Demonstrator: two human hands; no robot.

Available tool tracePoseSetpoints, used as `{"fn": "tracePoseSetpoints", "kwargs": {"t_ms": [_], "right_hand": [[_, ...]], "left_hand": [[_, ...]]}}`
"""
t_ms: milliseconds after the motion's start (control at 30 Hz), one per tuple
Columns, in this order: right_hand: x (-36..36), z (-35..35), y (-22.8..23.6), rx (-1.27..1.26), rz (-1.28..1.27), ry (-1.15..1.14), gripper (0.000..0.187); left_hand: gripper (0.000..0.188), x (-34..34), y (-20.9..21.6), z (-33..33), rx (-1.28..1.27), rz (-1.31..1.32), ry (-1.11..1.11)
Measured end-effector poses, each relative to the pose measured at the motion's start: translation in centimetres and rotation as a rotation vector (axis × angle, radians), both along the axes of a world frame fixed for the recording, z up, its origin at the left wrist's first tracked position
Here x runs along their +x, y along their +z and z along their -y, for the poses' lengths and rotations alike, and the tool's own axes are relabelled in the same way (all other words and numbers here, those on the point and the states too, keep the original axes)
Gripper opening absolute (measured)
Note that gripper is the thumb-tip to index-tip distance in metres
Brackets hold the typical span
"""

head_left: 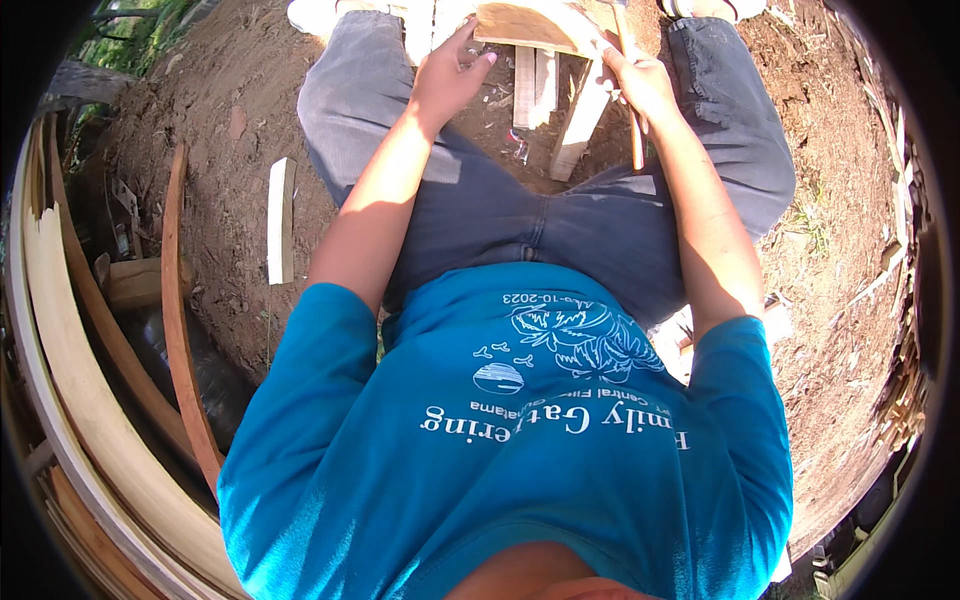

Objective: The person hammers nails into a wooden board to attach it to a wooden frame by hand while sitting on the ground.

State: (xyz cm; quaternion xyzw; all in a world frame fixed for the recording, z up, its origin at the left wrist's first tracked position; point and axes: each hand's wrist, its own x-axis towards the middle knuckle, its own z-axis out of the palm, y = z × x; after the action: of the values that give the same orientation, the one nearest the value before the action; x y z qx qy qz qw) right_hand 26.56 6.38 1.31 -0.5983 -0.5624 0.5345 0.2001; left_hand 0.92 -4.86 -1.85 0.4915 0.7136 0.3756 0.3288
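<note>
A short wooden board (535,27) lies across upright pieces of pale wood between my legs, at the top of the view. My left hand (450,82) is at its left end, a fingertip against the edge and the thumb apart below; the other fingers are mostly hidden. At the right end, my right hand (642,82) has its fingers closed around the board's corner. A hammer (637,145) with a slim wooden handle runs alongside that hand, its head cut off by the top edge. Whether the hand also grips the handle cannot be made out. Beneath the board, a pale wooden block (578,130) slants toward me.
A short pale wood strip (281,220) lies on the brown dirt (225,150) at left. Several long planks (85,310) and a reddish-brown strip (175,300) line the left side. Wood scraps (905,390) are heaped at the far right. My legs flank the work.
</note>
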Motion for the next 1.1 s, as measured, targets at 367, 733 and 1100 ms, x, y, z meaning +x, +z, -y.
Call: {"fn": "tracePoseSetpoints", "kwargs": {"t_ms": [367, 733, 1100], "right_hand": [[2.8, -0.9, 0.3, -0.039, 0.095, 0.061, 0.034], [3.0, -2.8, 0.6, 0.031, 0.185, 0.128, 0.039], [0.3, -5.0, 4.2, 0.266, 0.209, 0.214, 0.051]], "left_hand": [[0.052, -0.7, 0.6, 0.2, 0.104, -0.354, -0.154], [0.014, -10.2, 6.4, 15.6, 0.227, -0.504, 0.268], [0.025, -11.9, 6.4, 35.0, -0.903, -0.477, 0.18]]}}
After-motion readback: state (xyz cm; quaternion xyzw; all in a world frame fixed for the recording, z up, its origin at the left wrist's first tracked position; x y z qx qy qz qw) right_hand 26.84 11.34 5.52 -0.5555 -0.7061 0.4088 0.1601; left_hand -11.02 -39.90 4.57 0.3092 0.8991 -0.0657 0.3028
